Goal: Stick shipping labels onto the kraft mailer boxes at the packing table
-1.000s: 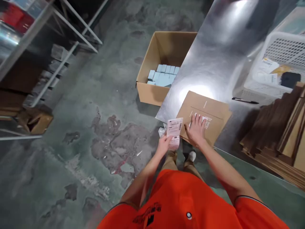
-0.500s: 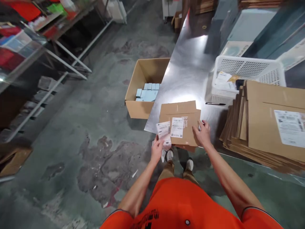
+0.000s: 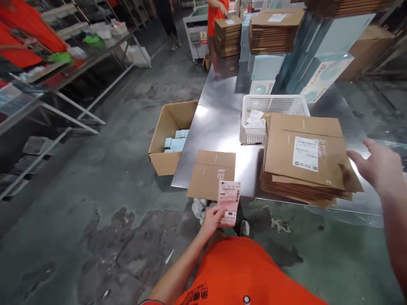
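My left hand (image 3: 213,218) pinches a pinkish-white sheet of printed shipping labels (image 3: 229,201) in front of the table's near edge. Behind it, a flattened cardboard box (image 3: 210,173) lies on the metal table, with white print on its face and its near edge close to the table edge. To the right is a thick stack of flattened cardboard boxes (image 3: 282,169). On its top box sits a white shipping label (image 3: 305,153). My right hand (image 3: 380,165) is just right of the stack, fingers apart, holding nothing; whether it touches the top box I cannot tell.
A white plastic basket (image 3: 275,101) with papers stands behind the stack, a black pen (image 3: 251,144) before it. Left of the metal table (image 3: 219,99) is an open carton (image 3: 165,163) with light blue boxes. Blue boxes (image 3: 330,38) are piled behind. Co-workers in orange stand farther off.
My right hand has left the flat box before me and moved right, past the stack. That labelled box is gone from there; a similar one tops the stack. The view has swung right and up.
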`<action>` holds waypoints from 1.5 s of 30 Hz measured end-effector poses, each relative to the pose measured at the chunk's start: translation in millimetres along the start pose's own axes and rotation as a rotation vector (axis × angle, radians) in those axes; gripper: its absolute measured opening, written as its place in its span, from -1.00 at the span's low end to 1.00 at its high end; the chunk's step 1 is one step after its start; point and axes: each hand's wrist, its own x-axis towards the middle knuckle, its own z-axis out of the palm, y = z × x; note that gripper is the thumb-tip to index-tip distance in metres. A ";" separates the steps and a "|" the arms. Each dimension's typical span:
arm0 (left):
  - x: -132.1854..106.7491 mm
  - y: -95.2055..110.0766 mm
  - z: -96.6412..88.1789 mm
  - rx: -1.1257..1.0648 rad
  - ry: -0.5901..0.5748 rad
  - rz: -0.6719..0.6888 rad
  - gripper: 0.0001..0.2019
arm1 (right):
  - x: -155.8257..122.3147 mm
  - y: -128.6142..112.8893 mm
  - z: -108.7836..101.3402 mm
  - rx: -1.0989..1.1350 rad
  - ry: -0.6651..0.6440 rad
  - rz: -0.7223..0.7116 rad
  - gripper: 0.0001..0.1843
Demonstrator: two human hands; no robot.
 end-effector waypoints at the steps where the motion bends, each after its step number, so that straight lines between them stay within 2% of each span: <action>1: -2.6 -1.8 5.5 0.019 -0.023 -0.003 -0.53 | -9.6 -17.3 3.6 0.054 -0.004 -0.043 -0.34; 3: -7.2 -3.7 13.3 0.071 -0.056 0.032 -0.54 | -39.7 -68.2 18.6 0.306 -0.090 -0.178 -0.34; 5: -11.0 -3.4 15.7 0.116 -0.069 0.071 -0.55 | -76.1 -122.9 42.2 0.594 -0.401 -0.384 -0.40; 7: -14.8 -0.1 12.1 0.145 -0.070 0.096 -0.58 | -109.8 -164.6 72.2 0.744 -0.639 -0.451 -0.47; 10: -19.4 11.6 -1.7 0.170 -0.066 0.163 -0.60 | -145.5 -195.7 118.8 0.846 -0.885 -0.293 -0.59; 13: -13.9 27.0 -17.9 0.108 0.023 0.275 -0.35 | -165.5 -209.7 148.5 0.893 -1.008 -0.151 -0.59; 14: -8.2 31.1 -22.6 0.091 0.065 0.292 -0.39 | -170.3 -214.3 153.8 0.904 -1.028 -0.140 -0.60; 17: 17.6 34.0 -34.4 0.096 0.160 0.247 -0.67 | -182.8 -228.0 165.7 0.860 -1.007 -0.142 -0.61; 20: 45.4 19.1 -49.8 0.120 0.225 0.170 -0.60 | -190.4 -237.4 187.9 0.740 -0.964 -0.199 -0.64; 23: 65.1 -9.9 -75.8 0.137 0.240 0.086 -0.58 | -186.0 -246.0 229.0 0.640 -0.936 -0.250 -0.66; 27: 81.4 -53.0 -118.1 0.137 0.231 -0.038 -0.70 | -161.2 -264.8 293.8 0.393 -0.807 -0.317 -0.69; 30: 84.5 -80.1 -143.6 0.121 0.232 -0.121 -0.67 | -145.7 -275.9 322.8 0.191 -0.814 -0.382 -0.55; 33: 68.3 -99.3 -162.9 0.106 0.206 -0.190 -0.68 | -149.8 -282.4 328.2 0.141 -0.741 -0.354 -0.36; 35: 47.2 -104.5 -175.0 0.096 0.196 -0.207 -0.67 | -166.2 -290.3 327.0 0.177 -0.706 -0.347 -0.34; 38: 19.3 -93.9 -191.6 0.081 0.213 -0.177 -0.70 | -200.4 -311.4 331.5 0.190 -0.720 -0.369 -0.36; 40: 17.7 -73.9 -198.0 0.047 0.269 -0.111 -0.70 | -216.1 -325.1 338.8 0.153 -0.719 -0.366 -0.30; 43: 48.0 -35.7 -195.9 -0.059 0.423 0.006 -0.69 | -213.1 -326.0 345.6 0.187 -0.765 -0.421 -0.27; 45: 78.8 -13.9 -188.0 -0.104 0.470 0.014 -0.73 | -196.9 -307.7 341.0 0.284 -0.800 -0.415 -0.32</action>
